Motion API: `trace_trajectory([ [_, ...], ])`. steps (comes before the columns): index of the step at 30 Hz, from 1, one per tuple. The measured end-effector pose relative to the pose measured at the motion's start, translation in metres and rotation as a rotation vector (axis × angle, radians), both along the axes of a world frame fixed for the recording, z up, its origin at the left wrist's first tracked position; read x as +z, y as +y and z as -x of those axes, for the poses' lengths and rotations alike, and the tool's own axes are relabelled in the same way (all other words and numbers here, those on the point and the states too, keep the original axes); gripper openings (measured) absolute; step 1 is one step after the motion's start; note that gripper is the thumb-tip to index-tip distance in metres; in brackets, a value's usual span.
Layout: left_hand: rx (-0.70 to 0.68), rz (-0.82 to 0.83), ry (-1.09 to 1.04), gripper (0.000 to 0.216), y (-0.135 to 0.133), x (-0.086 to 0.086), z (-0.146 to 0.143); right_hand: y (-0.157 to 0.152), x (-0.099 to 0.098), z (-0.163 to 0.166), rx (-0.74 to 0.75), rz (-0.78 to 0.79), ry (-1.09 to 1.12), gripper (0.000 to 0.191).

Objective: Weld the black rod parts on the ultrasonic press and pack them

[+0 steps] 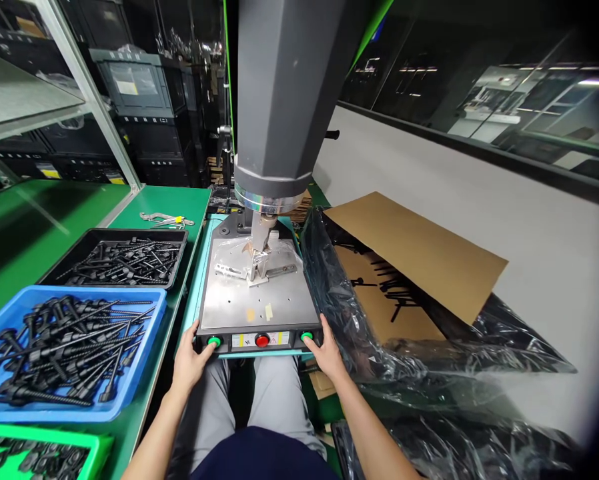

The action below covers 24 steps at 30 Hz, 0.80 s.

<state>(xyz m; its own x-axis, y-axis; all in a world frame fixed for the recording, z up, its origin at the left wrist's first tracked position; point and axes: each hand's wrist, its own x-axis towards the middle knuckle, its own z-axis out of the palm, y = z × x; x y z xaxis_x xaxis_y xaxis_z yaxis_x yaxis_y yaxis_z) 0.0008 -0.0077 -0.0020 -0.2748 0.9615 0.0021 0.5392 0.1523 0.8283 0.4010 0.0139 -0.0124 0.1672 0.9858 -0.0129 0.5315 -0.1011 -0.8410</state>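
Note:
A grey press machine [284, 100] stands over a metal base plate [239, 303], its horn lowered onto a small part in the fixture [259, 267]. My left hand [192, 363] rests at the front left corner, its thumb on the left green button [213, 342]. At the front right corner my right hand [324, 353] has its thumb on the right green button [306, 337]. Both hands have their fingers spread against the panel and hold nothing. A red button [262, 341] sits between them, untouched.
Left of the machine, on the green bench, a blue bin [144, 373] and a black tray [104, 235] hold several black rod-like parts. A green bin [94, 450] sits nearest me. To the right, a cardboard box [419, 247] lined with a black plastic bag [329, 280] holds black parts.

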Motion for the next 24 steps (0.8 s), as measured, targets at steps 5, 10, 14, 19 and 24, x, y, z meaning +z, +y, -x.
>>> trace_trajectory([
  [5,0.021,-0.036,0.050,0.073,0.001,0.003,-0.001,0.000,0.000,-0.001,-0.007,-0.003,0.011,0.088],
  [10,0.061,-0.406,0.237,0.044,0.022,0.043,-0.027,0.006,0.016,-0.003,-0.080,-0.061,-0.026,0.072],
  [14,-0.092,-0.642,0.268,0.022,0.058,0.085,-0.060,0.022,0.053,0.017,-0.174,-0.264,-0.035,0.046],
  [19,-0.250,-0.784,0.360,0.027,0.102,0.108,-0.090,0.064,0.094,0.073,0.091,-0.259,0.110,0.032],
  [24,-0.322,-0.786,0.485,0.039,0.132,0.107,-0.094,0.116,0.112,0.120,0.217,-0.336,0.118,0.030],
])
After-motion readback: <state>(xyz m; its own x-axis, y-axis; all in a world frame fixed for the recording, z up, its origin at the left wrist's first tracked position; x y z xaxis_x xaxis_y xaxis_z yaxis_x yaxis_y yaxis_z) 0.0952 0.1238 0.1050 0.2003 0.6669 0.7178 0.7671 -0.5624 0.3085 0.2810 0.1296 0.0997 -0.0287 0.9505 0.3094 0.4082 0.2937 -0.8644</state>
